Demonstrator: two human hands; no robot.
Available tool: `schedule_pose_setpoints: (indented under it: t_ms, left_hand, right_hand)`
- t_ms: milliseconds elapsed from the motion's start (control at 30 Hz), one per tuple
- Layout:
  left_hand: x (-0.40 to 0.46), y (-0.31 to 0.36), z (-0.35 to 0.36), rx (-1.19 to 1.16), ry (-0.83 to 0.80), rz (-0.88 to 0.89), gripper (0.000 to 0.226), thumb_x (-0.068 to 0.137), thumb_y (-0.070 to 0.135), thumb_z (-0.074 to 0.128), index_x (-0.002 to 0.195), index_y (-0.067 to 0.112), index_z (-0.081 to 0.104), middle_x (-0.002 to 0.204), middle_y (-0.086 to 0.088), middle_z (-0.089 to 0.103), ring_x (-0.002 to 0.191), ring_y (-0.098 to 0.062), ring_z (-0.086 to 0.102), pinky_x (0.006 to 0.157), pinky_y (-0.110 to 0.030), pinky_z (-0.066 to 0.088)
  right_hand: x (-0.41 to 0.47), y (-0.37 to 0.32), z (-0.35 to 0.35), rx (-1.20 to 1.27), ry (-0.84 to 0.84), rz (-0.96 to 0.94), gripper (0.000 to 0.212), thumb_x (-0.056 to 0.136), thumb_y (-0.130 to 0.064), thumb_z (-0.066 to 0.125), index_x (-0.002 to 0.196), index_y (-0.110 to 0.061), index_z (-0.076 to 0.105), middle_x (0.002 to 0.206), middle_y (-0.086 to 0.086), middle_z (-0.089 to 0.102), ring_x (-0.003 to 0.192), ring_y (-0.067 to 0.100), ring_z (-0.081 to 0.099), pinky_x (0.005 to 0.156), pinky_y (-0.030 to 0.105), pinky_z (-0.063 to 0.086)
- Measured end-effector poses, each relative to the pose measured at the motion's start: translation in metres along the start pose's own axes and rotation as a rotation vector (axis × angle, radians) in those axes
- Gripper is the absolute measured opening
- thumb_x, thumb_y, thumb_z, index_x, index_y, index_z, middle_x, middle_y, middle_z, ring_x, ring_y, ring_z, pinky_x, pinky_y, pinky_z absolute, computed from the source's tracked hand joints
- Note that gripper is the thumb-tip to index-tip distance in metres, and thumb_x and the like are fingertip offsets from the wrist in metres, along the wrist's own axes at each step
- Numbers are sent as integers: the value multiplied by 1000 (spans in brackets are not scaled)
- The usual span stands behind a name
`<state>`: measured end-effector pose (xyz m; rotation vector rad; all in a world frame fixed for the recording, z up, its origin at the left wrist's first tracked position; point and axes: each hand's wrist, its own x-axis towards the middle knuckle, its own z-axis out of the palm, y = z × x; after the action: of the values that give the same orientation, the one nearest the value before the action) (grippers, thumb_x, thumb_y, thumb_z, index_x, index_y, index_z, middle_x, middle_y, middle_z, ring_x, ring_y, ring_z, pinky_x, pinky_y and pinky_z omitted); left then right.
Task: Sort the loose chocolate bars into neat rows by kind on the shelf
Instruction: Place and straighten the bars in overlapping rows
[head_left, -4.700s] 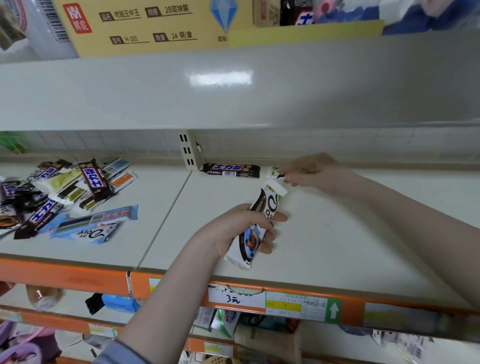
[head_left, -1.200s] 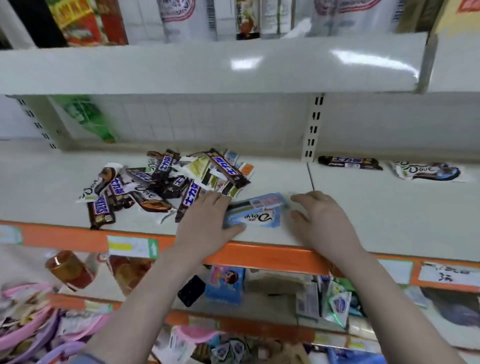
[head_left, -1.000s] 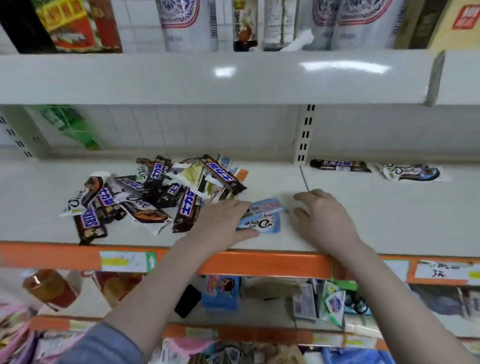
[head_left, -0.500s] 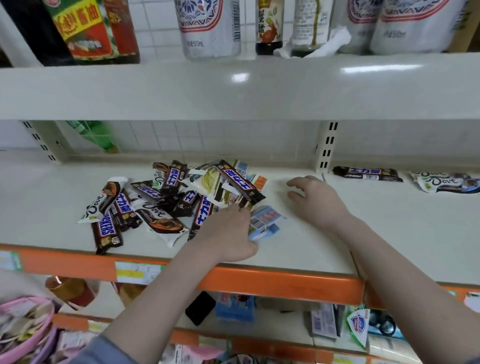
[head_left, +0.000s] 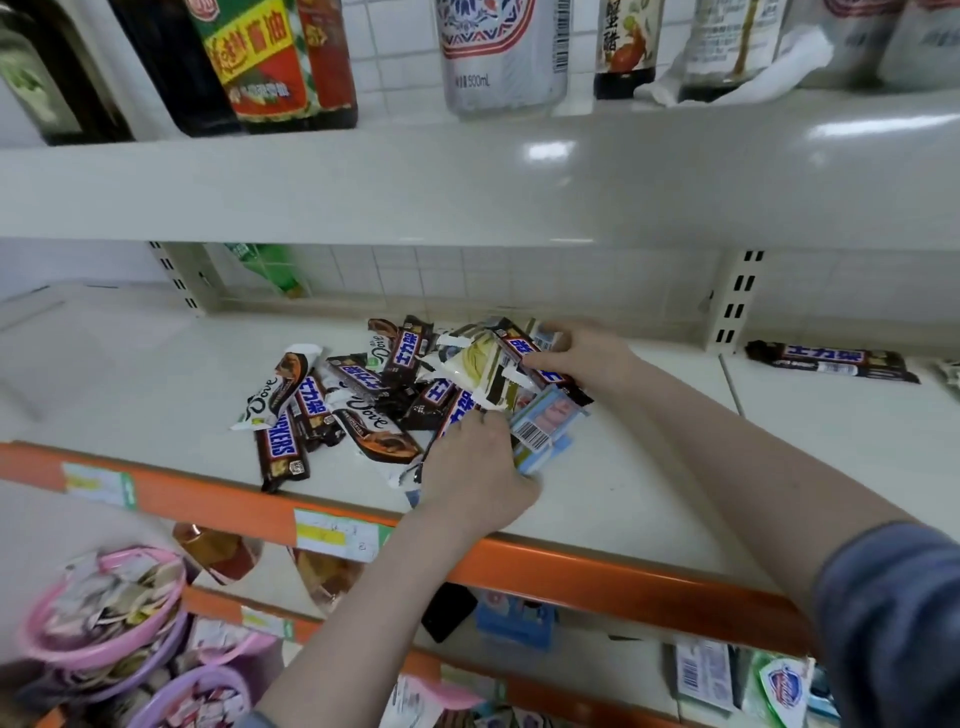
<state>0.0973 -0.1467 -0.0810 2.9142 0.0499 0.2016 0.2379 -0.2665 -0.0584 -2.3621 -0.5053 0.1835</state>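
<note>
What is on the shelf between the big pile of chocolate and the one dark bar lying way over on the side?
Only the right hand and its forearm cross there; otherwise the shelf is bare between the pile and the lone dark bar, in the head view.

One camera is sitting on the person's head. It is looking forward and down at the shelf (head_left: 649, 525), from very close, about an arm's reach away. The pile of chocolate bars (head_left: 395, 395) is sitting near the middle of the view. Bottles (head_left: 498, 52) are showing above the shelf, and baskets (head_left: 104, 613) below it.
</note>
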Motion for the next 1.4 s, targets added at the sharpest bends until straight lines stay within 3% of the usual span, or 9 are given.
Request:
schedule_pose_setpoints:
  t_ms: [133,267,433,600,700,867,1000,1067,1400]
  left_hand:
    - [3,-2,-4,-34,32,-53,32,82,36,56,95,17,34,89,1,54,77,-20,53,61,-26,37]
    - [5,-3,-3,-55,33,-92,32,83,38,56,94,18,33,83,5,50,70,-17,49,56,-25,35]
    - [8,-3,-4,-164,6,-143,35,81,44,57,93,18,39,74,7,51,58,-7,47,46,-22,33]
    - [10,0,-6,-271,-5,-183,49,86,64,38,87,15,44,72,2,52,64,-16,50,56,-28,36]
    - [13,-3,-6,-362,-4,-171,41,88,56,43,79,16,42,65,2,45,61,-18,46,55,-29,33]
    - [16,10,-12,-630,17,-124,28,86,39,58,73,17,47,61,3,46,52,-10,44,44,-19,35]
    - [16,36,-15,-1148,-103,-172,22,84,26,65,76,6,61,68,-13,58,57,-24,58,57,-30,53]
    - [15,54,-13,-1385,-183,-286,13,85,19,65,82,6,62,62,-10,62,48,-19,62,49,-28,54]
    - [16,180,19,-1721,-254,-469,7,89,12,51,87,9,56,61,-8,68,50,-17,64,48,-25,54]
  right_hand:
    - [6,-2,-5,61,-81,35,65,73,-29,74,128,-9,47,114,13,60,93,24,58,65,27,45]
    - [0,17,-13,109,-120,101,36,73,-23,74,101,-5,63,99,13,68,89,27,64,72,32,46]
    - [-20,34,-27,231,-62,227,18,73,-12,72,80,-18,57,85,8,66,77,22,63,76,34,50]
    - [-50,44,-37,432,80,324,21,72,-3,68,83,-14,53,85,8,63,72,20,61,67,31,49]
    - [-74,50,-41,610,202,352,45,72,3,65,113,-7,49,89,15,65,74,26,62,70,35,51]
    - [-127,61,-51,787,328,232,91,72,15,62,141,-27,20,76,10,60,78,30,62,76,46,54]
    - [-159,73,-60,928,491,234,47,77,8,60,111,-22,46,71,7,63,61,21,62,58,32,52]
    - [-172,85,-68,950,555,228,28,78,4,60,88,-19,47,70,6,64,54,18,62,52,26,51]
    - [-217,174,-142,718,511,11,51,68,13,70,89,-32,57,77,0,55,71,17,56,68,35,57]
